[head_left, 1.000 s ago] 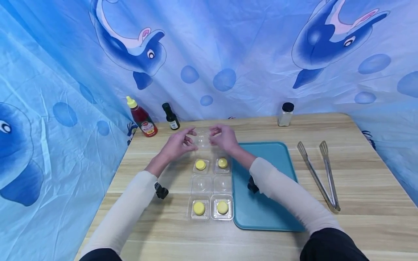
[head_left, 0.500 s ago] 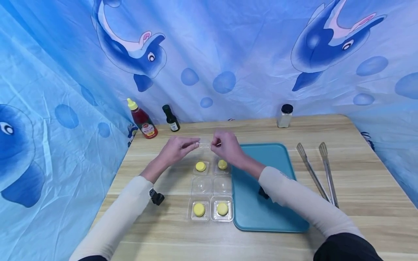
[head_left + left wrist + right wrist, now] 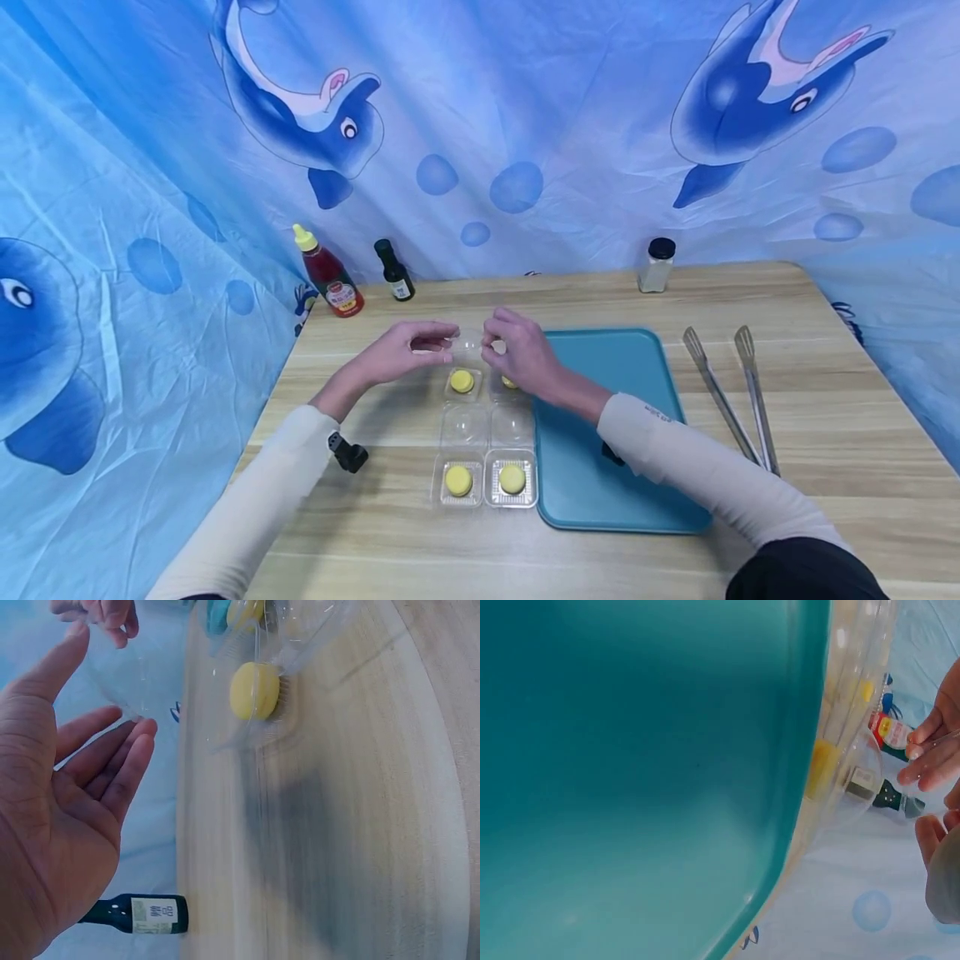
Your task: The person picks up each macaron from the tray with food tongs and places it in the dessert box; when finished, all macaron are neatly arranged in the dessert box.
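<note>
A clear domed plastic lid [image 3: 468, 342] is raised over the far left box, tilted between my two hands. My left hand [image 3: 408, 350] holds its left edge; the left wrist view has the lid between the thumb and the bent fingers. Opposite, my right hand [image 3: 520, 353] pinches the right edge with curled fingers. A yellow macaron [image 3: 461, 381] sits in the clear box just below. To its right, another yellow macaron [image 3: 510, 382] is partly hidden by the right hand. Closer in, two open clear boxes hold a macaron [image 3: 458, 480] and a macaron [image 3: 512, 478].
A teal tray [image 3: 618, 500] lies right of the boxes, beneath the right forearm. Metal tongs [image 3: 731, 408] lie farther right. Along the back stand a red sauce bottle [image 3: 337, 287], a small dark bottle [image 3: 394, 273] and a black-capped jar [image 3: 656, 267].
Both hands have taken hold of the lid behind the far left box and lifted it toward the person. The right hand now covers part of the far right macaron.
</note>
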`<state>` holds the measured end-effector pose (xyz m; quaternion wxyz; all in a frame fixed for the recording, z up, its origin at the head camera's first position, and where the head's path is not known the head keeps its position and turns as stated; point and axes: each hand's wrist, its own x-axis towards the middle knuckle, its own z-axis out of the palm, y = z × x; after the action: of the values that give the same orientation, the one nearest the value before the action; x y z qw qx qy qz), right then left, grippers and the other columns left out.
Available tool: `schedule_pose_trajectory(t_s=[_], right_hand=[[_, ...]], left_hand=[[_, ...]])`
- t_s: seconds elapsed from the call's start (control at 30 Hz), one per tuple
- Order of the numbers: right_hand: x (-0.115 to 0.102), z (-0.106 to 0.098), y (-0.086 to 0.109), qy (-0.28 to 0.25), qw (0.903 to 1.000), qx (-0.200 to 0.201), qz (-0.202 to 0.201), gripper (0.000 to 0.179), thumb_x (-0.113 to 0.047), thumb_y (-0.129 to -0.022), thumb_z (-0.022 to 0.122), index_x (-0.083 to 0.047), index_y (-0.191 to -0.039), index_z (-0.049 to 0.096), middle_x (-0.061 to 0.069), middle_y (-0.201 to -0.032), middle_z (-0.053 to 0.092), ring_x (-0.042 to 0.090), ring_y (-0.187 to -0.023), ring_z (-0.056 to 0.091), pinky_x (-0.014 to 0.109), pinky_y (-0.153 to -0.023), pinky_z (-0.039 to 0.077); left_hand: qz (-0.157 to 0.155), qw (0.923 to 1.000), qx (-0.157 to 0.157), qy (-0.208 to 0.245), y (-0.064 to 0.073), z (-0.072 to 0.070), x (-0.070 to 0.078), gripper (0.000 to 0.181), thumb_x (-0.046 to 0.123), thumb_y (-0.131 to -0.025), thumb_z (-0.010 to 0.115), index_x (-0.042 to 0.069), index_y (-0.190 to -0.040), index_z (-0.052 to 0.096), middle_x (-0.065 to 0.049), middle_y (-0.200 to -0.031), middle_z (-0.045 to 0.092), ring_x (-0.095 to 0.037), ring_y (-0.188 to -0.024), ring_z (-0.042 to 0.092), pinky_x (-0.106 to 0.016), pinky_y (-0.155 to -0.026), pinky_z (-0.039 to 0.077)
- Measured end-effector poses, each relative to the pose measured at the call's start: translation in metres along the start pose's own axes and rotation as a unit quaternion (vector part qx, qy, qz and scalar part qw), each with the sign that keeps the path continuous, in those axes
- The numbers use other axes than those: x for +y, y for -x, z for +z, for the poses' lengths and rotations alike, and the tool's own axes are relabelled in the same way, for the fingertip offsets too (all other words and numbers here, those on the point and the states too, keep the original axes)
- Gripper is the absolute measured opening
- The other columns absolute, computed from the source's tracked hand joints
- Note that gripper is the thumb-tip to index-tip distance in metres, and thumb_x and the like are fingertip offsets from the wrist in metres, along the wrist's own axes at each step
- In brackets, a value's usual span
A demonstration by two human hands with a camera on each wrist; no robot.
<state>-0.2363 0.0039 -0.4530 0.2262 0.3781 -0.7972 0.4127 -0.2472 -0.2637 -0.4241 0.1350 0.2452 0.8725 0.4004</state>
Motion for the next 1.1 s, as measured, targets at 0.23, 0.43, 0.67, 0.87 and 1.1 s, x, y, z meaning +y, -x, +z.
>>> schedule_pose_trajectory(t_s=[0.23,0.43,0.67,0.87,1.1], right_hand=[[0.003,-0.005,0.001,-0.049,0.9836,-0.155,0.077,0.03,-0.008,-0.085,0.088,-0.008,-0.102,0.064,0.005,-0.113,0.065,0.029,-0.114,0.066,0.04,-0.101,0.058],[0.006,-0.006,0.003,-0.067,0.9539,-0.246,0.158,0.052,-0.026,-0.092,0.086,-0.007,-0.133,0.061,0.012,-0.142,0.063,0.032,-0.137,0.057,0.045,-0.116,0.048],[0.005,0.007,0.008,-0.021,0.9544,-0.246,0.168,0.062,-0.025,-0.087,0.091,-0.006,-0.138,0.062,0.012,-0.139,0.065,0.03,-0.13,0.061,0.041,-0.111,0.053],[0.0,0.016,0.011,0.031,0.9533,-0.251,0.165,0.067,-0.032,-0.084,0.092,-0.005,-0.138,0.063,0.011,-0.137,0.066,0.026,-0.121,0.065,0.037,-0.104,0.056],[-0.004,0.025,0.013,0.066,0.9483,-0.259,0.172,0.067,-0.037,-0.083,0.093,-0.006,-0.135,0.064,0.008,-0.131,0.067,0.021,-0.11,0.066,0.033,-0.094,0.059]], left_hand=[[0.002,0.9993,-0.005,-0.036,0.003,0.001,-0.004,0.069,0.031,-0.092,0.087,0.006,-0.15,0.059,-0.007,-0.146,0.064,-0.024,-0.13,0.063,-0.044,-0.113,0.051],[-0.007,0.9979,-0.008,-0.064,0.007,0.006,-0.009,0.075,0.023,-0.086,0.092,0.009,-0.151,0.057,-0.006,-0.149,0.062,-0.03,-0.135,0.058,-0.051,-0.118,0.046],[-0.001,0.9951,-0.008,-0.098,0.009,0.011,-0.016,0.077,0.022,-0.085,0.092,0.014,-0.153,0.057,-0.006,-0.151,0.06,-0.032,-0.135,0.058,-0.053,-0.117,0.045],[0.001,0.9911,-0.031,-0.129,0.011,0.015,-0.02,0.079,0.021,-0.086,0.092,0.012,-0.155,0.054,-0.008,-0.155,0.057,-0.032,-0.136,0.058,-0.052,-0.115,0.048],[-0.004,0.9894,-0.046,-0.137,0.012,0.017,-0.019,0.082,0.022,-0.086,0.091,0.013,-0.157,0.051,-0.012,-0.156,0.056,-0.034,-0.138,0.057,-0.055,-0.116,0.047]])
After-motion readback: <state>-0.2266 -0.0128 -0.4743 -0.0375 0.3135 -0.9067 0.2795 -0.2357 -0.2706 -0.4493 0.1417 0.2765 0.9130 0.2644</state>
